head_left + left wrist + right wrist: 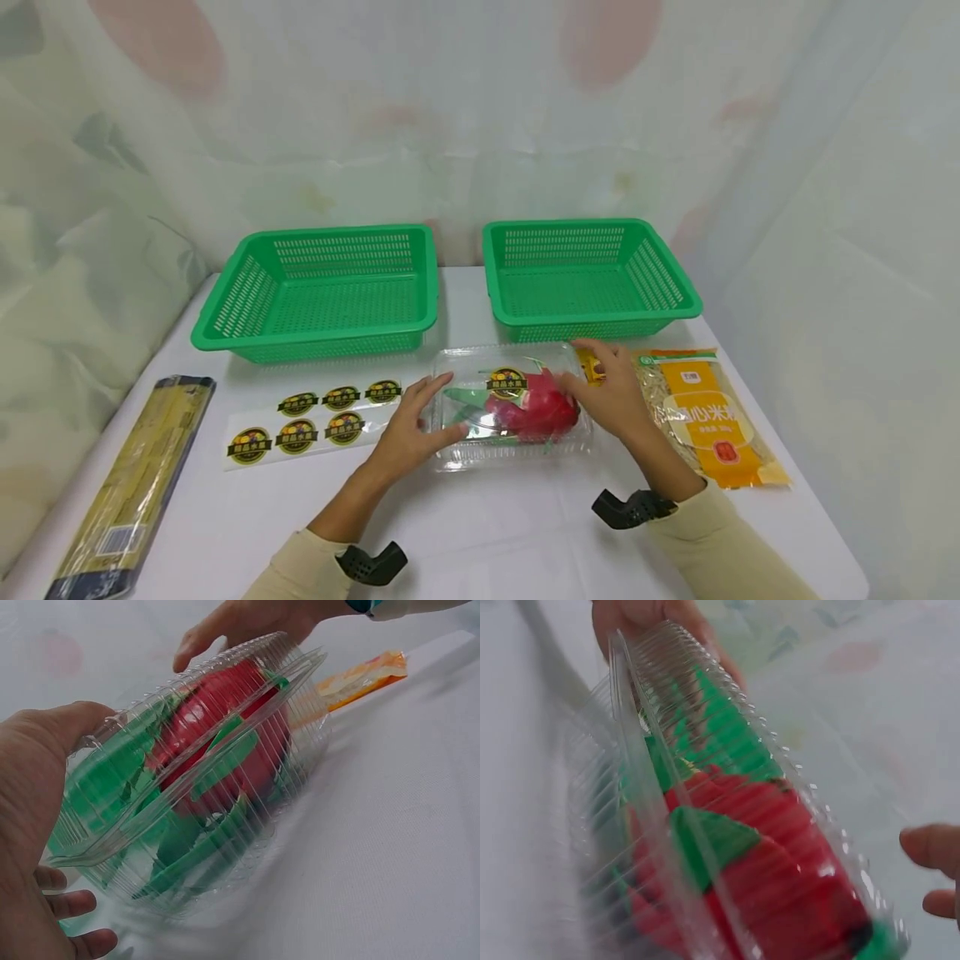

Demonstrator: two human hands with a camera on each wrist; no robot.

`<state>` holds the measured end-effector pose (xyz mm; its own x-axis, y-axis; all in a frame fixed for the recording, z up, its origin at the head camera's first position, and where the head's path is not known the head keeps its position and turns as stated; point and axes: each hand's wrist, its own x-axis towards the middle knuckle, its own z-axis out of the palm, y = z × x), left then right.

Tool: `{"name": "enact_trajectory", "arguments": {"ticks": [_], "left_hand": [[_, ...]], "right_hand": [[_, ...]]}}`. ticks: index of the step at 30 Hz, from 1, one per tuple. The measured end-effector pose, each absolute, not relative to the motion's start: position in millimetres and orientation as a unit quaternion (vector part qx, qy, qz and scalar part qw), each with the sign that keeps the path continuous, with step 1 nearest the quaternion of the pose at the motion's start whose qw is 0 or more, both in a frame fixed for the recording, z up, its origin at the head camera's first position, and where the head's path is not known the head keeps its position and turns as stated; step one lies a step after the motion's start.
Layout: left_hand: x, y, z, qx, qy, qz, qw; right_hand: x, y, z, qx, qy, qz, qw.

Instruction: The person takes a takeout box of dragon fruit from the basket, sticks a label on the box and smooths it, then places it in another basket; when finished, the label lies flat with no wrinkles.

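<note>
Two green plastic baskets (322,344) stand behind the clear clamshell box (486,435). My left hand (407,429) spreads loosely at its left end, my right hand (611,392) relaxed at its right. An uneven push could roll the dragon fruit (542,407) inside or loosen the round label (507,382) atop it.

We found room for a hand on the near part of the table (510,525), in front of the clear box (517,457). On the far side, the left basket (315,339) and right basket (600,317) stood as walls, with a narrow lane between them. The left hand (412,421) blocked the box's left side, the right hand (611,392) its right, and the orange packet (705,417) lay low farther right.
</note>
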<state>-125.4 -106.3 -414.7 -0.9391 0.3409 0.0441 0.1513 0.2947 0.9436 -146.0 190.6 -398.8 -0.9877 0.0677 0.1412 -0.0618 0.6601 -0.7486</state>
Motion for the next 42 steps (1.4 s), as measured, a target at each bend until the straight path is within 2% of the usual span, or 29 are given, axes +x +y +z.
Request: {"name": "enact_trajectory", "arguments": {"ticks": [8, 15, 24, 33, 42], "left_hand": [[-123.8, -105.4, -415.0, 0.155, 0.802, 0.571, 0.079], [-123.9, -105.1, -418.6, 0.157, 0.799, 0.576, 0.072], [-125.5, -105.4, -423.6, 0.164, 0.794, 0.582, 0.064], [-139.1, -108.8, -461.8, 0.168, 0.791, 0.586, 0.043], [-136.5, -106.5, -459.2, 0.161, 0.788, 0.593, 0.04]], "right_hand": [[-125.6, 209.3, -419.2, -0.014, -0.857, 0.515, 0.004], [-116.1, 213.4, -435.1, -0.012, -0.818, 0.575, -0.034], [-115.1, 209.5, -450.9, 0.012, -0.772, 0.635, -0.027], [-109.4, 193.8, -456.3, 0.001, -0.702, 0.712, -0.026], [-105.1, 188.4, -456.4, 0.014, -0.694, 0.72, -0.009]]}}
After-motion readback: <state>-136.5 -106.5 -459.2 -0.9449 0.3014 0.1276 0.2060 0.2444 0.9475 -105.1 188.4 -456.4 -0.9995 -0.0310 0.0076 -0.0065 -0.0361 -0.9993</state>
